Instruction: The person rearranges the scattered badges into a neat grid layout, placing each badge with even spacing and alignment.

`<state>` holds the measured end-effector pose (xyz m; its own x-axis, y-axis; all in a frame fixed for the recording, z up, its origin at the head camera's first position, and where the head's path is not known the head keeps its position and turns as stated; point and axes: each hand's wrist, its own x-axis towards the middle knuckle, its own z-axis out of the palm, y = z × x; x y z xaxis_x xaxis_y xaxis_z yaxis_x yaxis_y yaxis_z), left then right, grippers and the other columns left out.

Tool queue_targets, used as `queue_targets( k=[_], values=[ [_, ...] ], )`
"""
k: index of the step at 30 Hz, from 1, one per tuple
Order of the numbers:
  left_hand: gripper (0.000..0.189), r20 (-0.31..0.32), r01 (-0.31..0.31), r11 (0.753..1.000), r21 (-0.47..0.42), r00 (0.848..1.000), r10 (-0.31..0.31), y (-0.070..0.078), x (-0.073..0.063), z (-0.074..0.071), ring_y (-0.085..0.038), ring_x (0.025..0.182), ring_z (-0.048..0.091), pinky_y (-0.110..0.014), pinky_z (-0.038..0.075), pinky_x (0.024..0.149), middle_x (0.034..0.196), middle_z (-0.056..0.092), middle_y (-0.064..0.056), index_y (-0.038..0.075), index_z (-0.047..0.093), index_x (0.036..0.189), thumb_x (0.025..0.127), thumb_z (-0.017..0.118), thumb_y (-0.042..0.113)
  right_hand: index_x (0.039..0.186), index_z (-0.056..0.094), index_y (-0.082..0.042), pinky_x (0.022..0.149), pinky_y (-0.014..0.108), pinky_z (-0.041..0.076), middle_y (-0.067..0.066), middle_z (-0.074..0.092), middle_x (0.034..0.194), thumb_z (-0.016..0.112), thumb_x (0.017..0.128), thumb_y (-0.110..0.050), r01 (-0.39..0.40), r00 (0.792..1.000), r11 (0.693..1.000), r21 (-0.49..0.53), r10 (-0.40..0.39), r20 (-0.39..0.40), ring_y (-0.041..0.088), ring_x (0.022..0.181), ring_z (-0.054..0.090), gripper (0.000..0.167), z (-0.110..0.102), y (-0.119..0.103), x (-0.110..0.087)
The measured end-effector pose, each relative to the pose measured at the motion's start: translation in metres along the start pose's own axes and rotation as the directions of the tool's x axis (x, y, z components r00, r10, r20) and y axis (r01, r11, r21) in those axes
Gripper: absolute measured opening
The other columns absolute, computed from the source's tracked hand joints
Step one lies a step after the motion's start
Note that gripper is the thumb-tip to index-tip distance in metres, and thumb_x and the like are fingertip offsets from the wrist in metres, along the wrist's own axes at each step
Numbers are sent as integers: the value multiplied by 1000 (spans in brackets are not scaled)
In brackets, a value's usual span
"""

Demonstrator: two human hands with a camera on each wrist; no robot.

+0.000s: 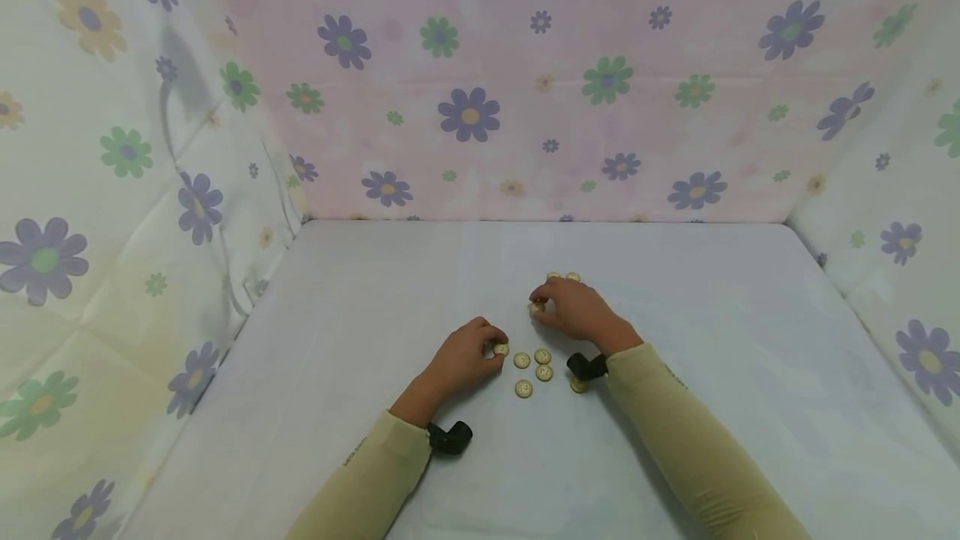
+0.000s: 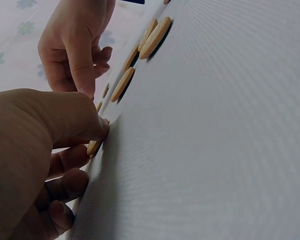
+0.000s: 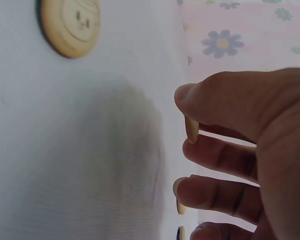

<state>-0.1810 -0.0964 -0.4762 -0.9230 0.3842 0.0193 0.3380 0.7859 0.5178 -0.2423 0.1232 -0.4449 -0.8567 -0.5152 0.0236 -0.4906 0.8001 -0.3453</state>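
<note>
Between thumb and fingertips, my left hand (image 1: pixel 467 358) pinches the edge of a round wooden disc (image 1: pixel 501 349), at or very near the tabletop. Farther back, my right hand (image 1: pixel 577 312) holds another wooden disc (image 3: pixel 191 130) on edge between thumb and index finger; its other fingers are bent and apart. A loose group of wooden discs (image 1: pixel 523 389) lies flat between the two forearms. One wooden disc (image 3: pixel 71 25) in the right wrist view bears a small drawn face. Just beyond the right hand, two discs (image 1: pixel 573 277) lie side by side, partly hidden by it.
A white-covered table (image 1: pixel 360 290) spreads under everything. Flowered cloth (image 1: pixel 510 148) hangs at its back and along both sides. Beneath the right wrist's black camera (image 1: pixel 587 366), one disc (image 1: pixel 578 386) is partly covered. A similar black camera (image 1: pixel 451 437) sits on the left wrist.
</note>
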Motion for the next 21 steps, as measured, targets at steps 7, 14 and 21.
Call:
queue_targets(
  k=[7,14,21],
  values=[
    [21,-4,-4,1000,-1,1000,4,2,-1,-1,-11,82,55,-30,47,75,99,60,1,14,71,106,87,68,20,117,69,-15,79,38,48,0,65,102,65,91,-28,-17,1000,1000,-6,17,-11,17,87,58,29,-4,2,5],
    [21,5,0,1000,1,1000,0,2,-1,-1,-10,82,54,-29,47,76,100,60,1,14,71,107,87,67,20,118,68,-13,81,39,49,1,65,103,64,92,-27,-37,999,999,19,37,-5,19,92,60,30,-9,4,11],
    [21,8,7,1000,4,1000,-7,0,0,0,-10,82,54,-29,47,75,100,60,2,14,71,107,87,68,20,118,68,-13,81,39,49,2,65,104,64,93,-26,-38,999,999,27,38,-7,19,91,60,29,-11,6,18]
  ],
)
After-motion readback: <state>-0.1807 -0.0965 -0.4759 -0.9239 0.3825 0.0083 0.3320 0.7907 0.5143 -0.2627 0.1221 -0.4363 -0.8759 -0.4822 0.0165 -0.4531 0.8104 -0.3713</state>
